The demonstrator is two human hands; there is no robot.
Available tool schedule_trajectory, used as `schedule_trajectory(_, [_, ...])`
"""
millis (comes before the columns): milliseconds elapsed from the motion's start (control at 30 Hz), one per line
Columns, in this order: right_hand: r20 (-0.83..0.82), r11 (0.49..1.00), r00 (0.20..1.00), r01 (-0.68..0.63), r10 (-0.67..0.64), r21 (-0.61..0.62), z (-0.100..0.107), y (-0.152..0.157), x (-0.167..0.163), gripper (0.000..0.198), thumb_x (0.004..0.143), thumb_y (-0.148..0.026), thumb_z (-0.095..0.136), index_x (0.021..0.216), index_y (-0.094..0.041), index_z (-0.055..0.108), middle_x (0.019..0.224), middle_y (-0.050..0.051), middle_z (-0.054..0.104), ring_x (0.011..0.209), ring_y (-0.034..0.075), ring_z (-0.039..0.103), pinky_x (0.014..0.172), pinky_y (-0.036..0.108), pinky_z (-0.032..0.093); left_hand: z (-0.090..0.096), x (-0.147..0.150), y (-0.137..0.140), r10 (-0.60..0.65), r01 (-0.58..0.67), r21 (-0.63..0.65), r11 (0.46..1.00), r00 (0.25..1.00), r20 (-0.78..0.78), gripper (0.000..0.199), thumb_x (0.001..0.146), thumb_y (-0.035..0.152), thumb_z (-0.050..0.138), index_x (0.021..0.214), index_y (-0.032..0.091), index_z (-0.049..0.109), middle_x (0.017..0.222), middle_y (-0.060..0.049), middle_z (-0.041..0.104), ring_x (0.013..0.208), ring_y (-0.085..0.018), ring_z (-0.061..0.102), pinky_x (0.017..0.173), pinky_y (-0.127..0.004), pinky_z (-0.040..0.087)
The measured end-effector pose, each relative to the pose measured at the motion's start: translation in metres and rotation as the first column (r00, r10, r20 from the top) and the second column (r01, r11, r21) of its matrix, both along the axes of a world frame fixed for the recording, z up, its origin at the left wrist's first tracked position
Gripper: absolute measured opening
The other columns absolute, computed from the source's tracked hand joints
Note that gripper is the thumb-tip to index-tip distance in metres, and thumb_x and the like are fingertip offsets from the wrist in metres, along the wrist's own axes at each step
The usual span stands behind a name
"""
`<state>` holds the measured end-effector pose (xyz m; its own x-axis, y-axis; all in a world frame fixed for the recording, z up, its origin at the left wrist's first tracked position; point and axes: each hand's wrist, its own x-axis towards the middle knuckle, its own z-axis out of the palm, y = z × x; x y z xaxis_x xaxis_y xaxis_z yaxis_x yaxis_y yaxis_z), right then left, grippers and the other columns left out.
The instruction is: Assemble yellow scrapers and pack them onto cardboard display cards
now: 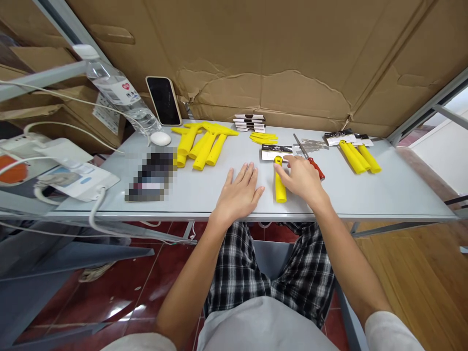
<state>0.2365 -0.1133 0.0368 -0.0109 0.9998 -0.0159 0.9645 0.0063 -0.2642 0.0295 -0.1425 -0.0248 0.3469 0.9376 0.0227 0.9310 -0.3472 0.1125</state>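
My left hand (239,191) lies flat on the grey tabletop with its fingers spread and nothing in it. To its right, my right hand (302,178) has its thumb and index finger at the top end of a yellow plastic handle (280,189). That handle lies on the table with its round end towards me. Just beyond it lies a black-and-white printed card (277,152). A red-handled screwdriver (317,168) is partly covered by my right hand. Thin flat metal strips (310,145) lie beyond the hand.
Yellow T-shaped tools (205,146) are piled behind my left hand. Several thin yellow strips (263,138) and stacked cards (250,123) lie farther back. More yellow handles with cards (360,157) lie right. Leftward are a phone (164,101), a water bottle (119,90) and a power strip (78,178).
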Motion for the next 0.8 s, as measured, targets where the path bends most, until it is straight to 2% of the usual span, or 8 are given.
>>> schedule_trajectory(67, [0.030,0.999,1.000,0.010,-0.009,-0.032,0.006,0.011,-0.012,0.067,0.111,-0.068,0.039,0.158,-0.026,0.064,0.151,0.015,0.065,0.139,0.031,0.068,0.123,0.051,0.056,0.000,0.000,0.000,0.000,0.000,0.002,1.000,1.000,-0.002,0.075,0.123,0.045,0.026,0.185,0.005,0.034,0.195,-0.017,0.022,0.185,-0.034,0.021,0.150,-0.067,0.017])
schedule_trajectory(200, [0.083,0.995,0.996,-0.009,0.017,-0.095,0.007,0.029,-0.026,0.061,0.110,-0.053,0.042,0.158,-0.022,0.062,0.148,0.018,0.065,0.139,0.036,0.067,0.121,0.054,0.056,-0.001,0.000,0.000,0.002,-0.002,0.006,1.000,1.000,-0.002,0.074,0.123,0.045,0.027,0.185,0.005,0.035,0.195,-0.018,0.022,0.184,-0.035,0.021,0.150,-0.067,0.018])
schedule_trajectory(333, [0.064,0.993,0.996,-0.062,0.069,-0.101,-0.002,0.028,-0.026,0.058,0.108,-0.039,0.042,0.161,-0.025,0.059,0.148,0.016,0.065,0.133,0.030,0.068,0.116,0.044,0.056,-0.001,0.000,0.000,-0.003,0.003,0.014,1.000,1.000,0.014,0.075,0.122,0.045,0.028,0.184,0.003,0.036,0.195,-0.018,0.024,0.184,-0.036,0.023,0.149,-0.068,0.019])
schedule_trajectory(533, [0.005,0.978,0.984,-0.173,0.175,-0.118,-0.008,-0.014,-0.008,0.056,0.107,-0.035,0.046,0.160,-0.026,0.061,0.142,0.011,0.068,0.124,0.016,0.065,0.103,0.025,0.046,-0.004,-0.002,0.001,-0.015,0.014,0.030,0.999,0.999,0.040,0.076,0.122,0.045,0.027,0.183,0.002,0.036,0.195,-0.017,0.023,0.184,-0.036,0.024,0.149,-0.069,0.019])
schedule_trajectory(800, [-0.009,0.977,0.983,-0.182,0.182,-0.110,-0.016,-0.072,0.038,0.055,0.108,-0.037,0.046,0.159,-0.025,0.064,0.133,0.010,0.071,0.105,0.010,0.064,0.092,0.022,0.041,-0.010,-0.004,0.003,-0.019,0.016,0.055,0.998,0.998,0.064,0.075,0.121,0.047,0.027,0.183,0.007,0.041,0.193,-0.019,0.030,0.183,-0.036,0.027,0.149,-0.068,0.019])
